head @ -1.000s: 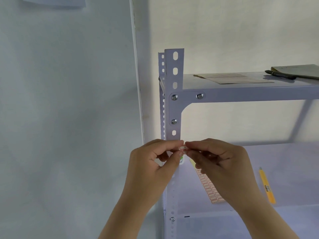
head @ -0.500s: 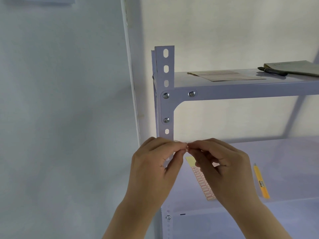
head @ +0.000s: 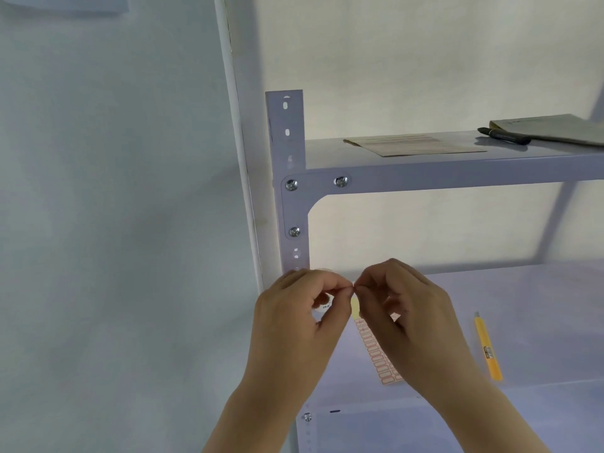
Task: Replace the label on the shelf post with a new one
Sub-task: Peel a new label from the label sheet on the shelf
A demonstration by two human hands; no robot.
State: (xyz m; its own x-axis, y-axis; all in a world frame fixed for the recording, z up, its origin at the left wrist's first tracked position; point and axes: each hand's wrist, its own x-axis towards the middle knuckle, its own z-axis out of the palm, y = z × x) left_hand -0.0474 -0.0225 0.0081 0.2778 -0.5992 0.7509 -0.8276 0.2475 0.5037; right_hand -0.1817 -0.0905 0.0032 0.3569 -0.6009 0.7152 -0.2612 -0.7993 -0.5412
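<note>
Beside the shelf post (head: 292, 204), the left hand (head: 294, 318) and right hand (head: 405, 312) now pinch fingertips together, the small label seen between them a second ago no longer discernible, probably folded or still being peeled.

Matt painted metal shelf post (head: 287, 132); shiny steel screws (head: 291, 185); paper label sheet (head: 376, 351).

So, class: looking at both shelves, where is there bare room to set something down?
Upper shelf: bare between the post and the paper sheet; crowded at the right by pen and booklet.
Lower shelf: bare right of the yellow cutter; busy at the left, where both hands work over the label sheet.
</note>
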